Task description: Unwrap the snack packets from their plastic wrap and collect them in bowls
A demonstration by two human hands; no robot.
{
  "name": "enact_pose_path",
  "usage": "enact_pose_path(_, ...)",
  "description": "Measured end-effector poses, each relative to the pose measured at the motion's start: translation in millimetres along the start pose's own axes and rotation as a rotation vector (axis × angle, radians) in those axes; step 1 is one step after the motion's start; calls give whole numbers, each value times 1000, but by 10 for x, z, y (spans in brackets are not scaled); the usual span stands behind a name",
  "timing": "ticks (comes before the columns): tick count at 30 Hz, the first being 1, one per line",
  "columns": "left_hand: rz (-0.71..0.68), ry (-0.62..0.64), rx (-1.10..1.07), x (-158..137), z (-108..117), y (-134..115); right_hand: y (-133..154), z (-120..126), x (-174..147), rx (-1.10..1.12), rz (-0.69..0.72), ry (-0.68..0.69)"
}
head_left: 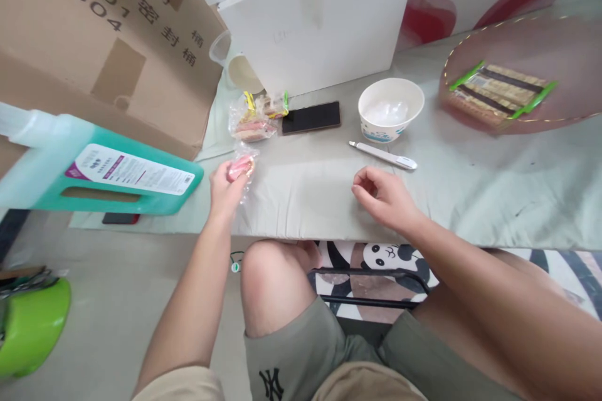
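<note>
Between the thumb and fingers of my left hand point(226, 187), near the table's front edge, is a pink snack in clear wrapping point(241, 167). Just beyond it lie a clear-wrapped snack point(256, 130) and a small packet with yellow and green ends point(275, 104). My right hand point(383, 197) hovers at the front of the table with its fingers curled in, and nothing shows in them. Closest to it is a white utility knife point(384, 155), lying flat. A white paper bowl point(391, 108) stands behind the knife, with something clear and shiny inside.
A dark phone point(311, 118) lies left of the bowl. At right, a pink translucent tray point(451, 94) holds a green-edged packet point(503, 89). A jug of teal liquid point(141, 169) and a cardboard box point(108, 44) stand left. A white box point(324, 25) is at the back.
</note>
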State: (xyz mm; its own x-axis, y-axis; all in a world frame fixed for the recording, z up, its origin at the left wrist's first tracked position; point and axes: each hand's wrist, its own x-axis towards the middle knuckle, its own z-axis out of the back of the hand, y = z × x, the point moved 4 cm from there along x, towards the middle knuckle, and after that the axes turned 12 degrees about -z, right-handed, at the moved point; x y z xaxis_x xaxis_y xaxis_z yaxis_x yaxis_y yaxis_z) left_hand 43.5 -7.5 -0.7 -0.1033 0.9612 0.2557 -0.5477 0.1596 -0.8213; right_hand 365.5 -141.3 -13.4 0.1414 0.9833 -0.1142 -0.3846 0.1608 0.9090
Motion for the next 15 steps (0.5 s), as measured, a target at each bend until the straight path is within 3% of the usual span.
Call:
enact_pose_path(3, 129, -29, -263, -259, 2, -122, -3, 47, -28, 15, -5, -6)
enact_pose_path(5, 235, 51, -485, -418, -148, -273, -11, 63, -40, 61, -17, -13)
enact_pose_path(10, 472, 505, -814, -761, -1001, -761, -115, 72, 23, 387, -108, -1)
enact_pose_path(15, 408, 786, -1037, -948, -1756, -1095, -242, 169, 137, 564, -105, -38)
